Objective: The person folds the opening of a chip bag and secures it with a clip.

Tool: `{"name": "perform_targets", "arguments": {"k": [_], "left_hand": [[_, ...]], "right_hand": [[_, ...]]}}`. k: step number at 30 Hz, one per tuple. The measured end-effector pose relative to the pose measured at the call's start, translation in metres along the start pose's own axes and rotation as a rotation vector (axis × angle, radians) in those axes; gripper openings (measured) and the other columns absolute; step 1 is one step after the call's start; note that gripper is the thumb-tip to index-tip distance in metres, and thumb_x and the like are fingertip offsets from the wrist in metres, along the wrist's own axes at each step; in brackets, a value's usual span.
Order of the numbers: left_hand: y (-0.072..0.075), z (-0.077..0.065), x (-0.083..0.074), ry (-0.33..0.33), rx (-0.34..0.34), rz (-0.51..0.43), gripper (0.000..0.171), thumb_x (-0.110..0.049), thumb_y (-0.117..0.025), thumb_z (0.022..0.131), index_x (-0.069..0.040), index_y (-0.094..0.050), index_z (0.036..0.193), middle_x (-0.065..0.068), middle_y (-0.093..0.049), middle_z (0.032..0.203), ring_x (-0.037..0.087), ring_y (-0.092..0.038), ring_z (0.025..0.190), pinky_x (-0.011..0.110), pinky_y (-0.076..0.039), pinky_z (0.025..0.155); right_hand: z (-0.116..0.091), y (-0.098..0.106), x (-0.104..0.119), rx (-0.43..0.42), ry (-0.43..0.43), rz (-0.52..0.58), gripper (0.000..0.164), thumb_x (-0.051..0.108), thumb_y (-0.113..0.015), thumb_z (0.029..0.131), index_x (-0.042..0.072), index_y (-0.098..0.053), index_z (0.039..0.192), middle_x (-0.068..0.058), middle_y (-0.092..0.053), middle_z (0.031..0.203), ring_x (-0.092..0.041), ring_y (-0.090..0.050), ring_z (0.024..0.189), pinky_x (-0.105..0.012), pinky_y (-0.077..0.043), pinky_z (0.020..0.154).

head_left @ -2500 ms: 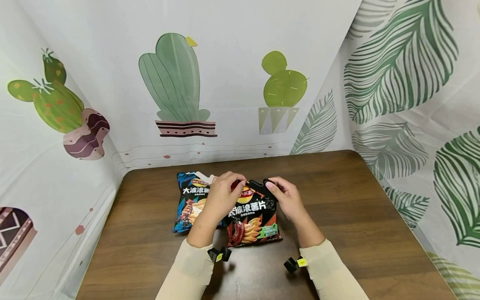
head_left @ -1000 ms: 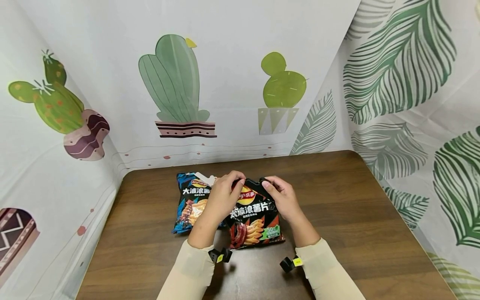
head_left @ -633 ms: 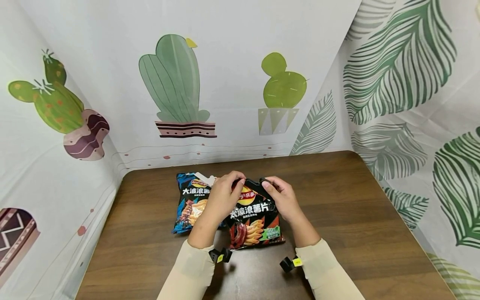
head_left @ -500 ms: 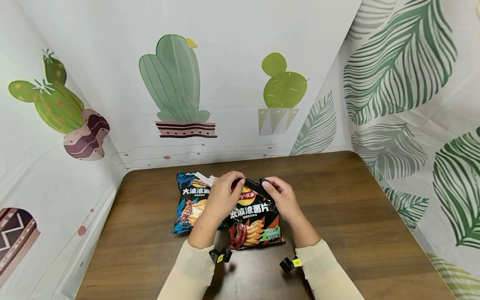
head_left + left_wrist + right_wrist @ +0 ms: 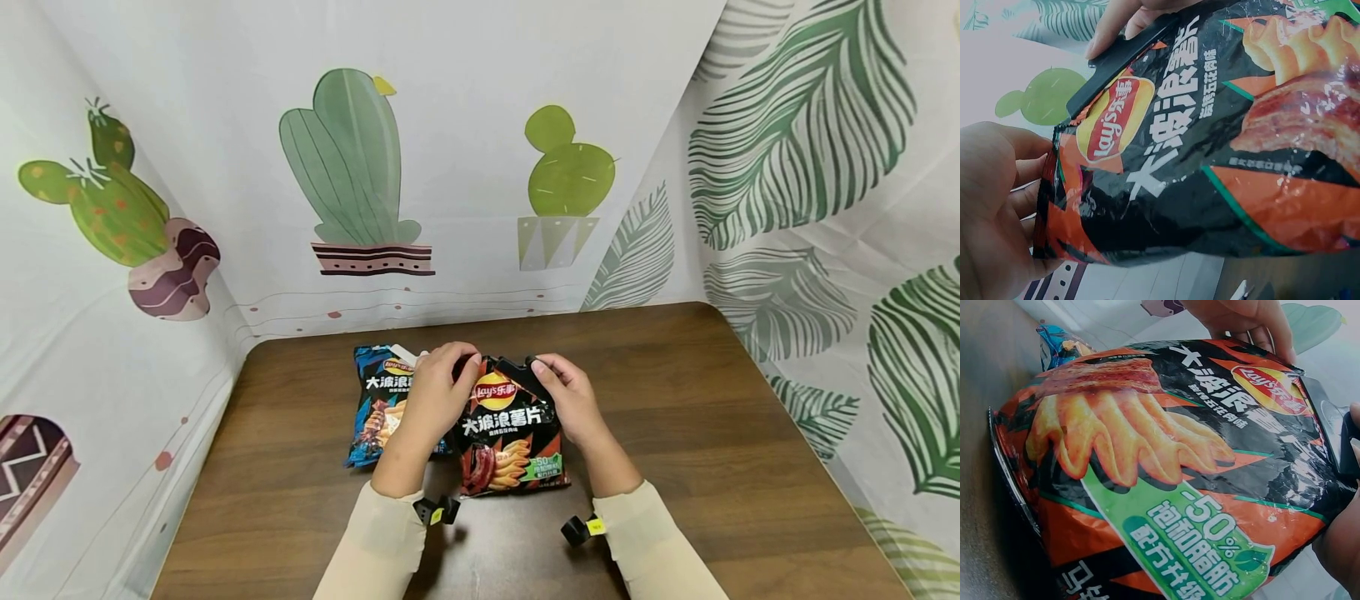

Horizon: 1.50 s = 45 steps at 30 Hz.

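A black and orange chip bag (image 5: 501,433) lies face up in the middle of the head view, its top raised between the hands. Across the right part of its top edge sits a black bag clip (image 5: 525,377), slanted. My left hand (image 5: 438,390) pinches the bag's top left corner; in the left wrist view its fingers (image 5: 1025,169) are partly behind the bag. At the top right, my right hand (image 5: 572,400) pinches the bag clip, thumb in front. The right wrist view shows the bag clip (image 5: 1329,419) over the bag's edge, its far end cut off.
Left of the black bag lies a blue chip bag (image 5: 378,408), partly hidden by my left hand and forearm. A white clip (image 5: 403,356) is at its top edge. The brown wooden table (image 5: 660,417) meets a patterned cloth backdrop (image 5: 480,167) at the back.
My left hand has slid left along the top edge, from the clip's left end to the bag's corner. More of the bag's logo now shows. The right hand stays at the clip.
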<state>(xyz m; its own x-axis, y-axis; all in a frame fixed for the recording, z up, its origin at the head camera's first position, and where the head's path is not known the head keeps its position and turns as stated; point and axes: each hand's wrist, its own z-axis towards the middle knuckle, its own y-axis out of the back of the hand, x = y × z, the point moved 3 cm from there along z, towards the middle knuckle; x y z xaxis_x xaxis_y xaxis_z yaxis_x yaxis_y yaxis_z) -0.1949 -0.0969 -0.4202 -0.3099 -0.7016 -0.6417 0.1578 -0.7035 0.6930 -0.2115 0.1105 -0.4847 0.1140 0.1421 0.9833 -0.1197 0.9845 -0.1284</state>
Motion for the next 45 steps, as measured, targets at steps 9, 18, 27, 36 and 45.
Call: {"name": "perform_targets", "arguments": {"k": [9, 18, 27, 36, 45], "left_hand": [[0.000, -0.001, 0.008, 0.052, -0.004, -0.070, 0.030, -0.034, -0.055, 0.105, -0.013, -0.064, 0.124, 0.006, -0.067, 0.118, 0.025, -0.063, 0.108, 0.048, -0.050, 0.099], [-0.004, -0.008, 0.020, 0.129, -0.001, -0.187, 0.059, -0.047, -0.050, 0.104, -0.017, -0.037, 0.153, 0.009, -0.056, 0.139, 0.028, -0.056, 0.127, 0.052, -0.049, 0.103], [-0.013, -0.017, 0.031, 0.210, 0.017, -0.235, 0.073, -0.057, -0.047, 0.102, -0.024, -0.020, 0.162, 0.010, -0.054, 0.142, 0.028, -0.061, 0.114, 0.049, -0.053, 0.089], [-0.032, -0.035, 0.043, 0.279, 0.065, -0.270, 0.080, -0.063, -0.044, 0.100, -0.027, -0.011, 0.163, 0.006, -0.055, 0.146, 0.026, -0.063, 0.123, 0.049, -0.052, 0.101], [-0.056, -0.046, 0.045, 0.299, 0.121, -0.262, 0.071, -0.059, -0.043, 0.103, -0.017, -0.030, 0.158, 0.011, -0.055, 0.148, 0.028, -0.065, 0.121, 0.049, -0.052, 0.102]], "right_hand": [[0.000, 0.003, -0.001, -0.020, -0.003, 0.065, 0.015, 0.016, -0.058, 0.103, 0.005, -0.068, 0.103, 0.007, -0.071, 0.087, -0.005, -0.066, 0.075, -0.022, -0.057, 0.068], [0.001, 0.008, -0.002, -0.078, 0.008, 0.137, 0.017, 0.013, -0.056, 0.103, 0.018, -0.071, 0.095, 0.007, -0.071, 0.086, -0.006, -0.066, 0.074, -0.022, -0.057, 0.068], [0.004, 0.014, -0.005, -0.135, 0.008, 0.168, 0.018, 0.013, -0.058, 0.102, 0.019, -0.072, 0.092, 0.007, -0.071, 0.086, -0.005, -0.066, 0.075, -0.021, -0.056, 0.070], [0.008, 0.021, -0.011, -0.190, 0.004, 0.193, 0.019, 0.013, -0.057, 0.103, 0.019, -0.071, 0.092, 0.007, -0.071, 0.090, -0.005, -0.066, 0.078, -0.020, -0.056, 0.073], [0.009, 0.026, -0.009, -0.223, 0.038, 0.236, 0.021, 0.012, -0.055, 0.104, 0.018, -0.071, 0.092, 0.008, -0.072, 0.091, -0.004, -0.066, 0.080, -0.019, -0.056, 0.074]]}}
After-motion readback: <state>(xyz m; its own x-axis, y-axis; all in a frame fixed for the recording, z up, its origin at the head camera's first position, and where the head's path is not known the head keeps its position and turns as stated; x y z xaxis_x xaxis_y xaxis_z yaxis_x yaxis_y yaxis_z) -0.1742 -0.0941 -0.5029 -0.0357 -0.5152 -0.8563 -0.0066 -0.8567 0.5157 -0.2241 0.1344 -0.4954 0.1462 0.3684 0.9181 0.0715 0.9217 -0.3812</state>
